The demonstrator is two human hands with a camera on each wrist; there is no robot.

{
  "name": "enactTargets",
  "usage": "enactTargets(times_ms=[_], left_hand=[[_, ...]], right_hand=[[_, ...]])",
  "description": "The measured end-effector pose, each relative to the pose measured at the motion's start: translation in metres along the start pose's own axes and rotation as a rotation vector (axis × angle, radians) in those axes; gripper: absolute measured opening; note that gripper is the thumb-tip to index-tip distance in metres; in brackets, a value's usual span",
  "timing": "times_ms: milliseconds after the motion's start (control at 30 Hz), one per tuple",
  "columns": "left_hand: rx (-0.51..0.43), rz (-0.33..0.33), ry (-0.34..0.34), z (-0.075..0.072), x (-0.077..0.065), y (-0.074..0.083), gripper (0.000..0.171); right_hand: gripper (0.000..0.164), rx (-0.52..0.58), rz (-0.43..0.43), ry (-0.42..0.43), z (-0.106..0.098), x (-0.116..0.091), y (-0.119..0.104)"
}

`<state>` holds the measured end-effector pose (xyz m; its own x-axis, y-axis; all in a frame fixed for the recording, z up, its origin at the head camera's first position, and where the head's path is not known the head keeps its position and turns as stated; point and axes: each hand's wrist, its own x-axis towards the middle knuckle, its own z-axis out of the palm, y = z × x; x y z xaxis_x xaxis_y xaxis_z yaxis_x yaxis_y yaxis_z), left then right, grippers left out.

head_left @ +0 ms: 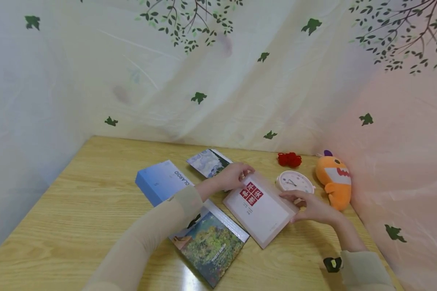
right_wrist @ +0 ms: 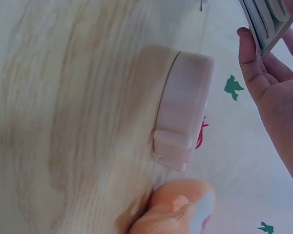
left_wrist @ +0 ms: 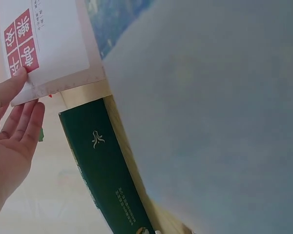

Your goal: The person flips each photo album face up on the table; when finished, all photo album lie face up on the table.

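Note:
A pale book [head_left: 267, 220] with a red square of characters on its cover is held by both hands above the table. My left hand [head_left: 234, 176] pinches its far left corner. In the left wrist view, the thumb of the left hand [left_wrist: 12, 141] lies on the cover of the book [left_wrist: 63, 44], fingers beneath. My right hand [head_left: 315, 208] grips the right edge. The right wrist view shows the layered edge of the book [right_wrist: 269, 22] between the thumb and fingers of the right hand [right_wrist: 281, 105].
Left of the book lie a blue box [head_left: 158, 184], a painted-cover photo album [head_left: 215, 246] and another painted-cover item [head_left: 205, 161]. A pinkish-white round clock [head_left: 295, 182], red yarn [head_left: 289, 159] and an orange plush toy [head_left: 335, 184] stand at the back right. A cloth wall borders the table.

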<state>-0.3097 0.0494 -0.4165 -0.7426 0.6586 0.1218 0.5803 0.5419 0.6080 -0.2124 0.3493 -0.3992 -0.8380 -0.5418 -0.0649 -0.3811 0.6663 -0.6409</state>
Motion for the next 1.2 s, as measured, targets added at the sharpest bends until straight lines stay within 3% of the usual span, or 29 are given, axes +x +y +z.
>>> enactTargets(times_ms=[167,567,933,1200], left_hand=[[-0.041,0.019,0.055,-0.006,-0.003,0.005,0.050],[-0.187,0.002,0.100,-0.016,-0.008,0.018,0.040],[-0.234,0.007,0.092,-0.018,-0.013,0.022,0.039],[-0.218,0.034,0.163,-0.021,-0.011,0.024,0.037]], right_hand=[[0.066,0.011,-0.011,0.021,-0.003,-0.001,-0.003],[0.064,-0.048,-0.061,0.046,-0.015,-0.011,-0.012],[0.060,-0.052,-0.038,0.044,-0.024,-0.017,-0.025],[0.059,-0.102,-0.101,0.088,-0.031,-0.021,-0.035]])
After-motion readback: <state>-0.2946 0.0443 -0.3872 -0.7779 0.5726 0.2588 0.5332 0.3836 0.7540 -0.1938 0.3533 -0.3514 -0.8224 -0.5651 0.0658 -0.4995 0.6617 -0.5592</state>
